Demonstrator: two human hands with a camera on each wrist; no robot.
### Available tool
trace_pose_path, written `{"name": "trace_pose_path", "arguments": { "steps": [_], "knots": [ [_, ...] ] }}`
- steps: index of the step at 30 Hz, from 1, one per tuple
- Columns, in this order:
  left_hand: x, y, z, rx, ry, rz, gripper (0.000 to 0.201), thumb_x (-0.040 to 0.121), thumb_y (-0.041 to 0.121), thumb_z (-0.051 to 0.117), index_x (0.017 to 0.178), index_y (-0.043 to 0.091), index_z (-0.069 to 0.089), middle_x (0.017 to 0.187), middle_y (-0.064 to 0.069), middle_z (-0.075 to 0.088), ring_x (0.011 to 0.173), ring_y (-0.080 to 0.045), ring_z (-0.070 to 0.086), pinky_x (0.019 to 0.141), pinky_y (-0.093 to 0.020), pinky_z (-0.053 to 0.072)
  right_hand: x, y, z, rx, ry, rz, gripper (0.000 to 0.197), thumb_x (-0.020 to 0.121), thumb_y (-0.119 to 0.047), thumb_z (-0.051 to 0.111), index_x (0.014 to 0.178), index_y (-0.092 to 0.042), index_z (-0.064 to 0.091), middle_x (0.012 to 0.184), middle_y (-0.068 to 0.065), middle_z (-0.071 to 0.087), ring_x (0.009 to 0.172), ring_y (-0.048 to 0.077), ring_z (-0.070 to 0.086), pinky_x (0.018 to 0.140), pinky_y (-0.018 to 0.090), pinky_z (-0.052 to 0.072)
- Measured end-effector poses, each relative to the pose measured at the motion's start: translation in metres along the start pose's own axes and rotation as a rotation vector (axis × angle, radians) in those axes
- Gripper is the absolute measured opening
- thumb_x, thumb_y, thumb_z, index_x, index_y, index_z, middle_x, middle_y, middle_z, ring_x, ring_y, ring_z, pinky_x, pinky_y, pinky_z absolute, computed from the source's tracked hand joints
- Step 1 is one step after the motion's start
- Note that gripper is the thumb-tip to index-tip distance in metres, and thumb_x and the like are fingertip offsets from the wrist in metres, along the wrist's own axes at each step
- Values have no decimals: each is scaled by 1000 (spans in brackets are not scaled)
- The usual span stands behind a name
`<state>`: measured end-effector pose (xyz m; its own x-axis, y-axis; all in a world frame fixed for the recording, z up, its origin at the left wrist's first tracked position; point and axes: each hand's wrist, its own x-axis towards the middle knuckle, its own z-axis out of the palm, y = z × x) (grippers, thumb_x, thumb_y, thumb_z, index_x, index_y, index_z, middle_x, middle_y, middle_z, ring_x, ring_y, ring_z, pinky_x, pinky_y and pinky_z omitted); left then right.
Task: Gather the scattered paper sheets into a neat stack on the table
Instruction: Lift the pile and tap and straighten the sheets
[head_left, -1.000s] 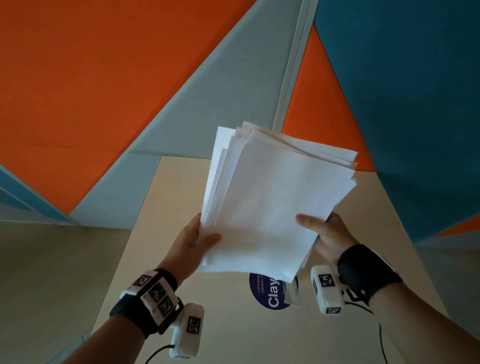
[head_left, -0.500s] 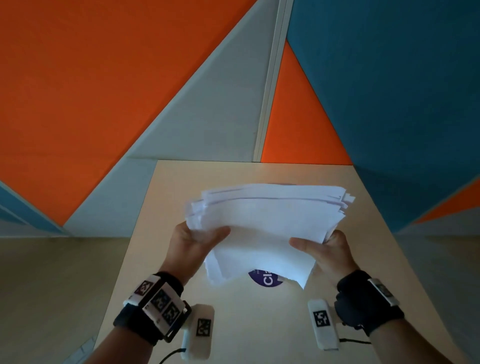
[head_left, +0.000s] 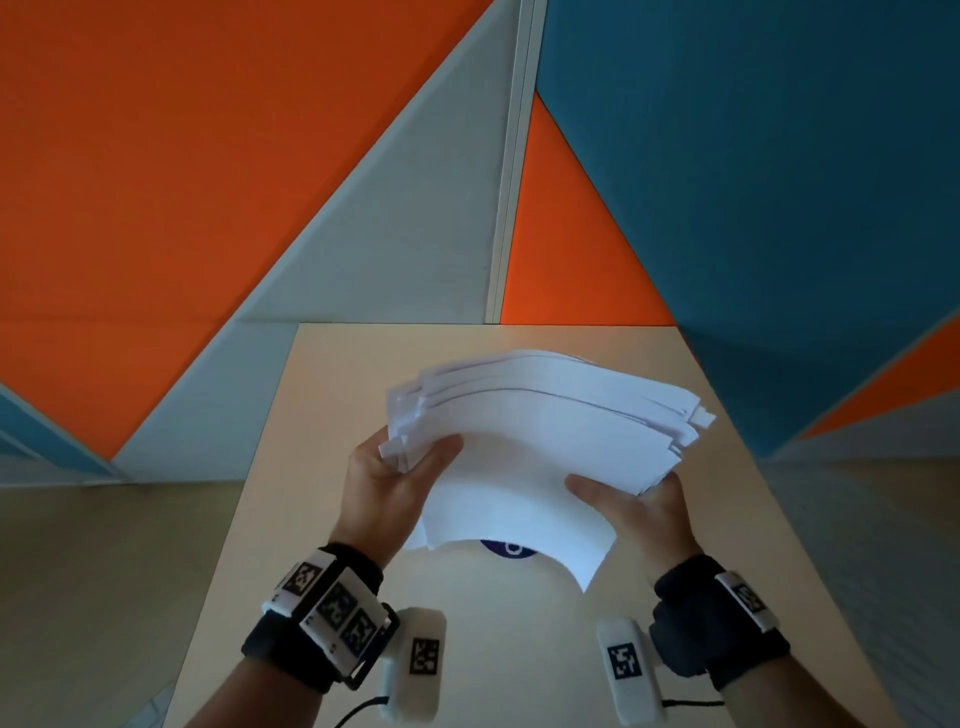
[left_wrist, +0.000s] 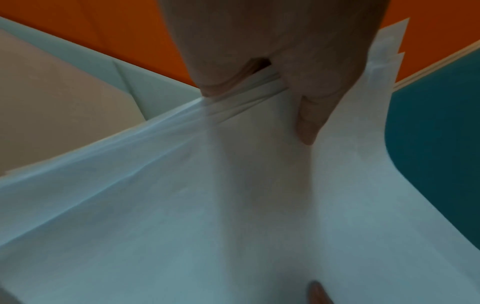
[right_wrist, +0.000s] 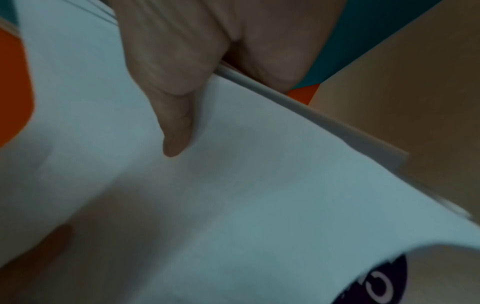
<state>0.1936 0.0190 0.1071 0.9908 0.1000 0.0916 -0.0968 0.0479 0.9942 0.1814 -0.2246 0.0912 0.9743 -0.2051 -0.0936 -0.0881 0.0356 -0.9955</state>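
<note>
Paper sheets (head_left: 540, 447) between both hands' grip

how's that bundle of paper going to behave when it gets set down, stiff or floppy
Probably floppy: the paper sheets bow between the left hand and right hand, the near edge curling down. Likely slippery too: the far edges are fanned and uneven, so sheets may slide apart on the table.

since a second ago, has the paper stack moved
Yes. The paper stack, held by the left hand and right hand, has tipped down towards the table; it no longer overlaps the wall panels behind and hides more of the purple sticker.
</note>
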Motion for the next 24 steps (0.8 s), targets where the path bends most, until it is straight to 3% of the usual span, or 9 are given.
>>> {"name": "trace_pose_path", "arguments": {
  "steps": [2,7,10,13,17,19,21,24],
  "knots": [
    [-3,0,2,-19,-6,14,14,79,2,72,90,12,73,84,5,78,78,-10,74,67,-20,56,-1,-1,-5,29,-11,-15,40,71,13,78,102,-10,70,92,1,79,83,13,75,63,21,58],
    [-5,-14,2,-25,-14,-95,28,75,3,77,101,8,71,92,1,78,85,-17,75,68,-22,57,-3,7,-12,42,-55,57,34,68,12,81,88,-15,73,83,2,79,75,16,76,56,22,57],
    [-2,-18,2,-31,-29,-137,31,70,4,82,100,7,72,92,-4,78,85,-21,75,68,-27,58,-2,8,-11,48,-91,61,36,69,12,80,92,-15,72,84,1,79,75,14,76,57,22,57],
    [1,-19,7,-44,-55,-166,36,63,14,84,97,10,73,93,-7,78,84,-22,74,69,-32,58,-1,9,-10,29,-105,47,41,69,11,80,102,-13,71,93,4,79,82,18,76,62,27,59],
    [3,-19,1,-18,-77,-179,47,57,30,83,100,13,72,96,-6,77,87,-24,74,73,-37,58,2,8,-19,27,-115,60,38,68,11,80,100,-10,73,93,10,79,85,31,75,64,37,61],
    [3,-20,3,2,-76,-181,44,58,31,83,97,15,73,95,-6,77,88,-24,74,75,-39,58,2,9,-19,-3,-142,61,41,69,9,81,104,-10,71,95,9,78,87,32,75,69,46,60],
    [2,-21,11,-2,-31,-182,32,61,27,83,90,16,75,89,-4,78,82,-21,74,72,-38,57,2,9,-15,-33,-130,54,41,68,7,83,103,-11,71,96,7,78,89,27,75,74,43,61],
    [0,-15,20,-25,30,-150,14,73,18,80,86,13,76,87,-5,78,81,-23,74,75,-41,57,5,5,-12,-15,-56,70,28,66,2,86,87,-14,75,90,6,79,83,25,76,72,42,62]
  ]
}}
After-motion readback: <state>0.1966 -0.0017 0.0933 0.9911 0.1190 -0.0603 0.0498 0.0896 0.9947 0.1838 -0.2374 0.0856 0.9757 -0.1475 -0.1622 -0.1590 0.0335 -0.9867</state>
